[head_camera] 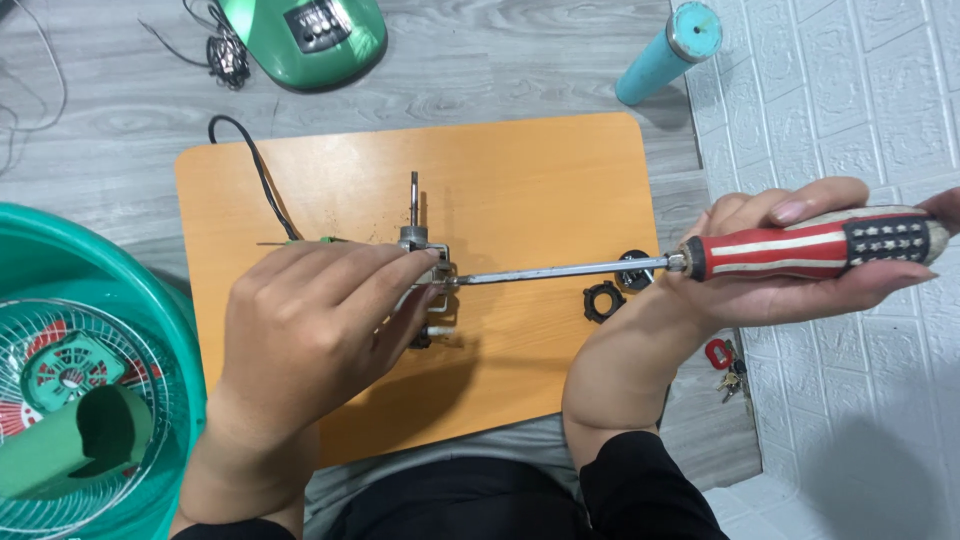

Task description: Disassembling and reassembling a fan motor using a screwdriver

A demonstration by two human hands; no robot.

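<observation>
Here, screwdriver (pixel 700 262) lengthwise left, tip at the motor (pixel 420 250).

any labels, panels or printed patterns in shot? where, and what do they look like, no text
Control panel: on the green fan base, top left on the floor; dark rectangle with pale buttons.
Screwdriver handle: in the right hand, right of the board; red and white stripes, dark end with white stars.
No packages, signs or screens.

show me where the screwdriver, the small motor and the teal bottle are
screwdriver (pixel 800 250), head view, on the striped red and white handle
small motor (pixel 415 238), head view, on its metal top
teal bottle (pixel 660 55), head view, on its side wall
</observation>
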